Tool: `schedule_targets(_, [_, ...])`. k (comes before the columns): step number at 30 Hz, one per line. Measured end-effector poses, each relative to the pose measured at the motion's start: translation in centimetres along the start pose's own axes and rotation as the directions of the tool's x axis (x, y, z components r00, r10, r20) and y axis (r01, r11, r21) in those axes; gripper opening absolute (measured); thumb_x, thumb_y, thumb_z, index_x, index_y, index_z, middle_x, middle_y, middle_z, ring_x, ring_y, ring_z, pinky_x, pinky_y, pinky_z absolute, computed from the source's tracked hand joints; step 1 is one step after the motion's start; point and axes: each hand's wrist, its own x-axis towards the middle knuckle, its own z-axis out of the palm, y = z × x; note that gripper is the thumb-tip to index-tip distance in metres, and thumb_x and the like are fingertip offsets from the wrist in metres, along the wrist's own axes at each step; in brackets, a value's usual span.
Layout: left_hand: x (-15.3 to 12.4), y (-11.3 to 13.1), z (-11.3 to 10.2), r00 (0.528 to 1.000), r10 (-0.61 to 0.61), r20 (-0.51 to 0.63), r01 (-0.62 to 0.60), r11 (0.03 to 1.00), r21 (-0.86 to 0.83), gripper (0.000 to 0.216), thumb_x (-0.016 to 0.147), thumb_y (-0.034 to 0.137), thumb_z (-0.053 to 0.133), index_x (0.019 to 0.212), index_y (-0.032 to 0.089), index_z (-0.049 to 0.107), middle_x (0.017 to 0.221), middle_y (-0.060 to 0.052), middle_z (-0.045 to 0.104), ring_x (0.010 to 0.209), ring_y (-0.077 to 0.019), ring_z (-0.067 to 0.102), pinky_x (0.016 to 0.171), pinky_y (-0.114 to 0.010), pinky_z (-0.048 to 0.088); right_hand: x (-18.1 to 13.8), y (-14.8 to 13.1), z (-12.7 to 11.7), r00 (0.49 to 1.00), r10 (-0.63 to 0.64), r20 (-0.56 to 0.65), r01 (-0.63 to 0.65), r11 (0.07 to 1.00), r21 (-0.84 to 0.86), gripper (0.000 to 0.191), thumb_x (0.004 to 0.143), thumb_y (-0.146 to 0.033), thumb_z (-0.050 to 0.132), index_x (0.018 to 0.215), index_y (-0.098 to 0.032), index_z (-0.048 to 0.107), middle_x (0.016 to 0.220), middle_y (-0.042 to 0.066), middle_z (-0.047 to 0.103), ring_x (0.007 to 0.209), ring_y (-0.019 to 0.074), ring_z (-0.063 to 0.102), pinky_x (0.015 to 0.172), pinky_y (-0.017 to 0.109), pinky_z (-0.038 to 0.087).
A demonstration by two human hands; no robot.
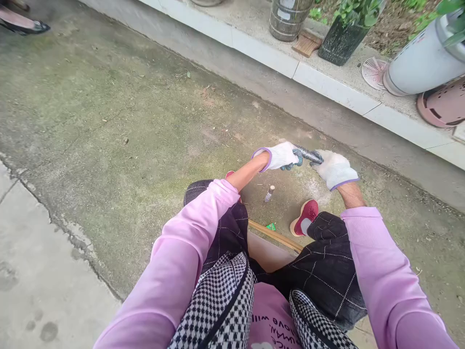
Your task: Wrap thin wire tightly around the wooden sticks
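Observation:
In white gloves with grey-blue palms and purple cuffs, both hands meet in front of my knees over the concrete. A short, dark, silvery rod with a ribbed-looking surface (308,154) spans between them, slanting down to the right. My left hand (285,156) is closed round its left end, and my right hand (332,166) grips its right end. What the rod is exactly, I cannot make out. Below the hands, a small cylinder with a pale top and a silvery patterned side (269,193) stands on the ground, touched by neither hand.
A wooden bar (276,235) lies between my legs, with a small green packet (271,226) beside it. A tiled ledge (261,51) runs across the back, carrying a black planter (341,41), a white pot (421,55) and a metal bucket (286,19). Another person's shoe (34,27) shows upper left.

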Motion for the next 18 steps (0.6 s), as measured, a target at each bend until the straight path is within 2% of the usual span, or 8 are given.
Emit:
schedule_targets(2, [0.2,-0.2,-0.8,0.996,0.012,-0.085,-0.002,0.994,0.113,0.011,0.089,0.011,0.070,0.080,0.018,0.073,0.066,-0.002,0.062,0.065,-0.0156,0.055,0.062,-0.029,0.042,-0.2,0.3,0.2,0.996,-0.015,0.087,0.024,0.994,-0.109,0.042,0.092,-0.030,0.067,0.130,-0.025,0.085,0.121,0.015,0.085,0.108,0.0350,0.079,0.084,0.038,0.057])
schedule_targets(5, [0.1,-0.3,-1.9,0.984,0.073,-0.165,-0.023,0.957,0.289,0.024,0.086,0.008,0.069,0.065,0.019,0.063,0.061,0.000,0.055,0.064,-0.0149,0.046,0.065,-0.031,0.037,-0.7,1.1,0.4,0.981,-0.020,0.195,0.045,0.991,-0.125,0.036,0.087,-0.030,0.070,0.119,-0.027,0.087,0.106,0.010,0.086,0.092,0.0294,0.078,0.072,0.034,0.051])
schedule_targets(7, [0.0,-0.3,-2.3,0.982,0.087,-0.167,-0.032,0.951,0.309,0.022,0.084,0.007,0.069,0.066,0.019,0.065,0.062,0.001,0.056,0.065,-0.0147,0.045,0.067,-0.032,0.038,-1.3,1.9,0.4,0.962,-0.066,0.266,0.076,0.997,-0.030,0.029,0.082,-0.030,0.073,0.107,-0.026,0.086,0.088,0.005,0.082,0.077,0.0247,0.073,0.066,0.031,0.047])
schedule_targets(10, [0.0,-0.4,-2.5,0.987,0.051,-0.151,-0.013,0.970,0.241,0.013,0.083,0.009,0.071,0.075,0.019,0.073,0.066,0.001,0.060,0.065,-0.0143,0.047,0.067,-0.030,0.040,-2.8,2.8,0.0,0.911,-0.215,0.351,0.113,0.950,0.290,0.025,0.075,-0.035,0.077,0.097,-0.025,0.084,0.071,-0.001,0.073,0.064,0.0185,0.063,0.060,0.028,0.046])
schedule_targets(13, [0.6,-0.8,-2.3,0.990,0.039,-0.137,-0.021,0.991,0.131,0.011,0.086,0.009,0.070,0.082,0.017,0.076,0.070,0.001,0.066,0.070,-0.0133,0.052,0.068,-0.026,0.043,-4.4,3.1,-1.0,0.879,-0.329,0.346,0.055,0.790,0.611,0.033,0.071,-0.047,0.083,0.092,-0.022,0.081,0.070,-0.002,0.070,0.060,0.0164,0.059,0.055,0.027,0.046])
schedule_targets(15, [1.0,-0.9,-2.0,0.990,0.052,-0.133,-0.044,0.997,0.066,0.012,0.090,0.009,0.067,0.086,0.016,0.077,0.076,0.000,0.069,0.072,-0.0120,0.055,0.068,-0.023,0.046,-5.1,3.0,-1.7,0.913,-0.316,0.259,0.014,0.656,0.755,0.039,0.068,-0.051,0.088,0.090,-0.020,0.079,0.073,0.000,0.071,0.060,0.0162,0.059,0.053,0.027,0.046])
schedule_targets(18, [1.3,-0.9,-1.5,0.992,0.047,-0.119,-0.047,0.999,0.007,0.015,0.093,0.009,0.064,0.096,0.015,0.078,0.086,-0.001,0.074,0.073,-0.0096,0.060,0.069,-0.020,0.051,-5.1,2.3,-2.5,0.982,-0.178,0.068,0.020,0.453,0.891,0.046,0.062,-0.047,0.095,0.096,-0.019,0.079,0.076,0.002,0.071,0.061,0.0159,0.059,0.053,0.028,0.049])
